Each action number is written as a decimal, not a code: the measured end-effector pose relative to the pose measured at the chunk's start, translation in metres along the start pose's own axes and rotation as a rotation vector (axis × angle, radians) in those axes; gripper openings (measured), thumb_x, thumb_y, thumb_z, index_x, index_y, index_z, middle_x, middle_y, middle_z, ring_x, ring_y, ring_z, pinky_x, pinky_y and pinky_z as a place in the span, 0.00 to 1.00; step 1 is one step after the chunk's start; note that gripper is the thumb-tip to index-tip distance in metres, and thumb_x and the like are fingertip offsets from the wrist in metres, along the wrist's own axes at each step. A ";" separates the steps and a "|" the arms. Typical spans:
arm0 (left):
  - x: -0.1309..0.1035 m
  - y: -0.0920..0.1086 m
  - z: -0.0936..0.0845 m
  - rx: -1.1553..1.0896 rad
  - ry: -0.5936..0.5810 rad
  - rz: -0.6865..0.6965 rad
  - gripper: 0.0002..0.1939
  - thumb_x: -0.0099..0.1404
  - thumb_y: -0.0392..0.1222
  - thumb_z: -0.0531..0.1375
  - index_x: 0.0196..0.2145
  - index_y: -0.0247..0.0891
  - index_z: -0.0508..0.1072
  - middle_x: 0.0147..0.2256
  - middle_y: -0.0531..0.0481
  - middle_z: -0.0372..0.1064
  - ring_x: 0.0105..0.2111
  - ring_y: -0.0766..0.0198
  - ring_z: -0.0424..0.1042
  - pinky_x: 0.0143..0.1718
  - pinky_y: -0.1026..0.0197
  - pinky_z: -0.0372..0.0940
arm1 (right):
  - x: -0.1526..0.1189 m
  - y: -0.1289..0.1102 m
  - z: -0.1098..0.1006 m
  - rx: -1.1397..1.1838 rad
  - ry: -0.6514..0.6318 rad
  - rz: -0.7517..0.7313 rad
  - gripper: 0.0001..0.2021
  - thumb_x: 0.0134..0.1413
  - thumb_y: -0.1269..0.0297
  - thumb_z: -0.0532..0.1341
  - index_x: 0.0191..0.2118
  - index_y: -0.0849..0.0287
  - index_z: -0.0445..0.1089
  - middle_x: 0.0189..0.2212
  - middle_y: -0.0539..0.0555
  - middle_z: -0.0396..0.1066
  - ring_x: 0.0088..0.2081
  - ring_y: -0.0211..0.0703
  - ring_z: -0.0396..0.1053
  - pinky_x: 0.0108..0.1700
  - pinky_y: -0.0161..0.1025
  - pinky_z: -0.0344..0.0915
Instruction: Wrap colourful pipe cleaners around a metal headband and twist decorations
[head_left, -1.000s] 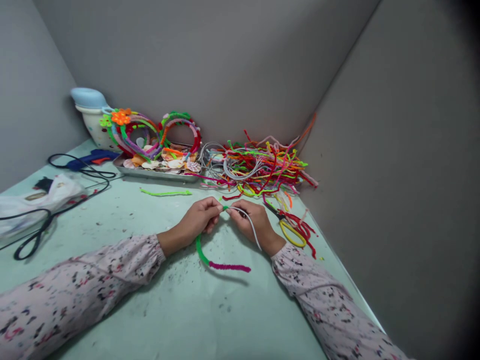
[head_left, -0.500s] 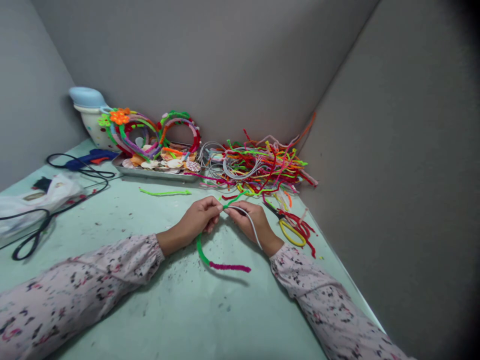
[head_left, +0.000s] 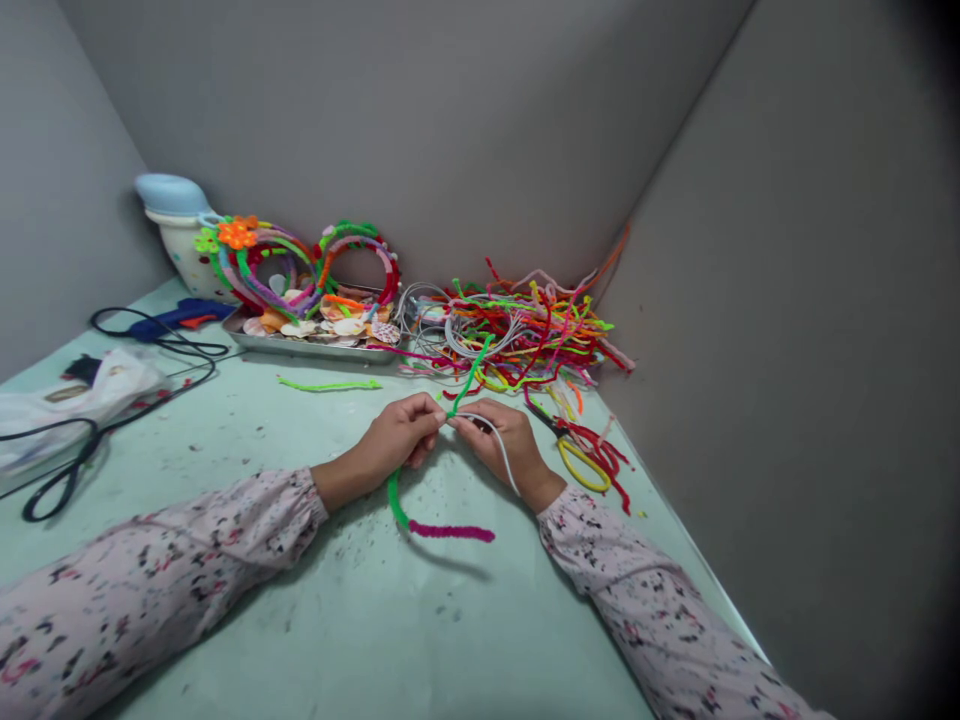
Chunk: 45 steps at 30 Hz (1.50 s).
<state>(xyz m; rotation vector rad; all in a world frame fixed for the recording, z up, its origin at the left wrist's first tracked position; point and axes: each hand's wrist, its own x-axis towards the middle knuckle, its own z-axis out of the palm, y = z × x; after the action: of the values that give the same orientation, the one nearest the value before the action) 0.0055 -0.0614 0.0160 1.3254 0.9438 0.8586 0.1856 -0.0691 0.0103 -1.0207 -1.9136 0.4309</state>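
My left hand (head_left: 405, 430) pinches a thin wire wrapped in green and magenta fuzzy stem; its covered end (head_left: 450, 532) hangs below the palm and curves right. Close beside it, my right hand (head_left: 499, 440) is closed on the same piece at the bare grey wire (head_left: 496, 440), which bends down over the fingers toward the wrist. From between the fingertips of both hands, a loose green stem end (head_left: 473, 375) sticks up and to the right. The part of the wire inside my left hand is hidden.
Behind are a metal tray (head_left: 315, 347) of shells with colourful fuzzy hoops (head_left: 360, 240), and a heap of fuzzy stems (head_left: 540, 330). Yellow-handled scissors (head_left: 583, 466) lie right. A blue glue gun (head_left: 180, 316), black cable (head_left: 94, 440), plastic bag (head_left: 112, 390) and lidded cup (head_left: 184, 240) stand left.
The loose green end has swung upward and stands more upright. The hanging magenta end has shifted slightly left. Both hands keep nearly the same place.
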 end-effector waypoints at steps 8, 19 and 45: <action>0.000 0.000 -0.001 -0.016 -0.018 -0.008 0.09 0.63 0.45 0.58 0.30 0.38 0.63 0.17 0.60 0.61 0.11 0.75 0.56 0.11 0.72 0.49 | -0.002 0.006 0.002 0.062 0.015 0.027 0.07 0.56 0.61 0.63 0.37 0.57 0.76 0.32 0.54 0.75 0.33 0.41 0.71 0.37 0.38 0.67; 0.000 0.003 0.001 -0.009 -0.032 -0.029 0.08 0.62 0.43 0.57 0.29 0.38 0.63 0.16 0.60 0.60 0.11 0.75 0.55 0.11 0.72 0.49 | -0.002 0.006 0.002 0.009 0.029 -0.057 0.05 0.56 0.64 0.63 0.33 0.59 0.75 0.28 0.52 0.73 0.30 0.39 0.69 0.35 0.35 0.65; 0.004 -0.002 -0.002 -0.040 -0.063 -0.070 0.06 0.62 0.41 0.58 0.30 0.38 0.64 0.16 0.59 0.60 0.11 0.74 0.55 0.11 0.72 0.49 | -0.002 0.008 0.004 0.006 0.013 -0.040 0.02 0.56 0.67 0.63 0.33 0.58 0.73 0.28 0.51 0.70 0.30 0.39 0.66 0.34 0.35 0.64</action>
<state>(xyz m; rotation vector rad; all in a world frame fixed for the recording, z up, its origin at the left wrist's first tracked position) 0.0054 -0.0570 0.0136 1.2710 0.9142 0.7743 0.1873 -0.0655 0.0017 -0.9771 -1.9168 0.4064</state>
